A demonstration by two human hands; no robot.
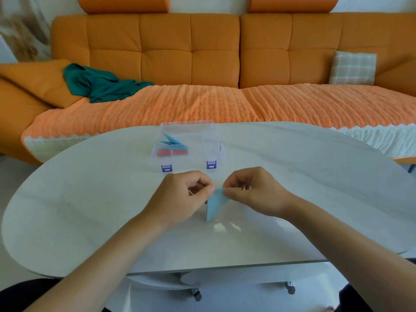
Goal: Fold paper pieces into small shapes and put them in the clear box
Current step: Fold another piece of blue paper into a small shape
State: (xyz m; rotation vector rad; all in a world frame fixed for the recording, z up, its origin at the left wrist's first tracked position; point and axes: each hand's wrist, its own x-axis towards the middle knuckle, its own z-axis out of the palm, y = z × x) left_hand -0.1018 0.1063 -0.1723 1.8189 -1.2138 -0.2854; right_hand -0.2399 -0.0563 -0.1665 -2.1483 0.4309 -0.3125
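A light blue paper piece [215, 203], folded to a pointed triangle, hangs just above the white table [90, 199], point down. My left hand [182, 197] pinches its upper left corner with curled fingers. My right hand [254, 192] pinches its upper right edge between thumb and fingers. Behind the hands stands the clear box [213, 140] with its lid up and two purple latches at the front. Inside its left part lie folded blue shapes [171, 140] over a red piece [172, 152].
An orange sofa [191, 52] with an orange knit throw runs along the far side of the table. A green cloth [101, 84] lies on its left, a checked cushion [353, 68] on its right. The table's near edge is straight, with castors below.
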